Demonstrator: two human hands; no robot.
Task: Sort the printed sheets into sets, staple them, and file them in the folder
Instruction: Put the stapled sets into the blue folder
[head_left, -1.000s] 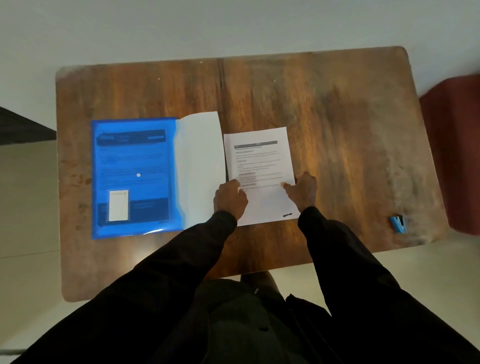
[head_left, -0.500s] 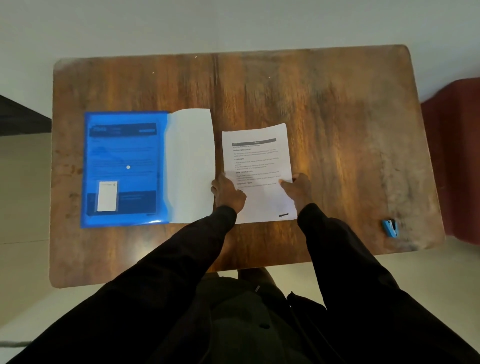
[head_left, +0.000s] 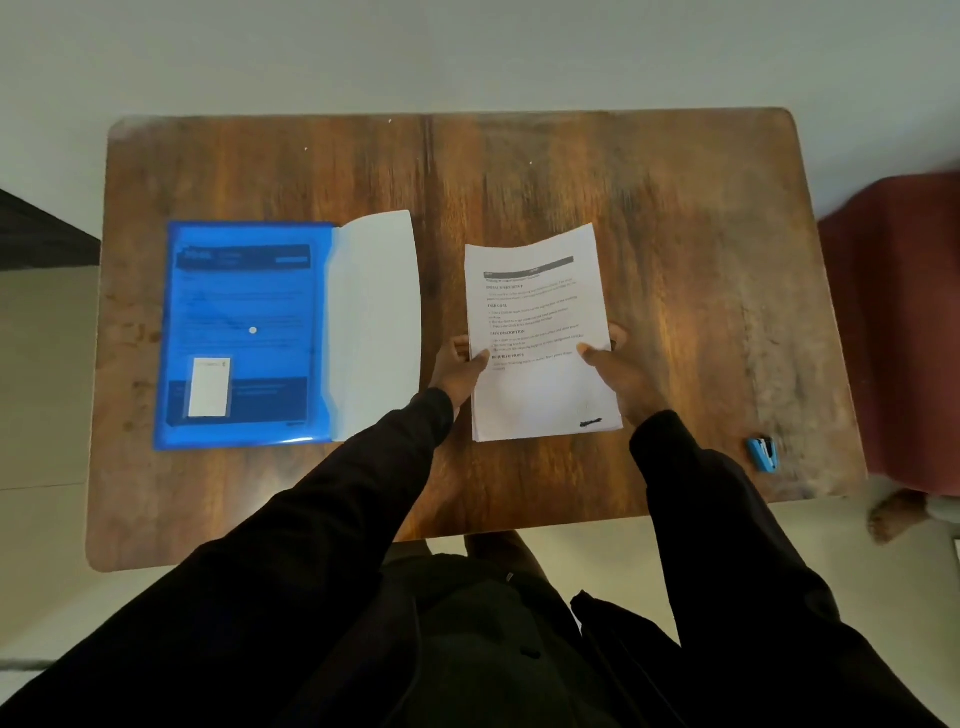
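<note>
A stack of printed sheets (head_left: 535, 312) is lifted off the wooden table (head_left: 675, 234) at its middle, its top edge bowing. My left hand (head_left: 460, 371) grips the stack's left edge, thumb on top. My right hand (head_left: 615, 376) grips its right edge the same way. To the left lies a blue plastic folder (head_left: 244, 332) with a white sheet (head_left: 376, 322) sticking out of its right side. A small blue stapler (head_left: 762, 453) lies near the table's front right corner.
A red upholstered seat (head_left: 893, 322) stands just past the table's right edge. A dark piece of furniture (head_left: 36, 228) shows at the far left. Pale floor surrounds the table.
Both hands went from pressing on the sheets lying flat to gripping the stack by its side edges and raising it off the table, a little to the right of the folder.
</note>
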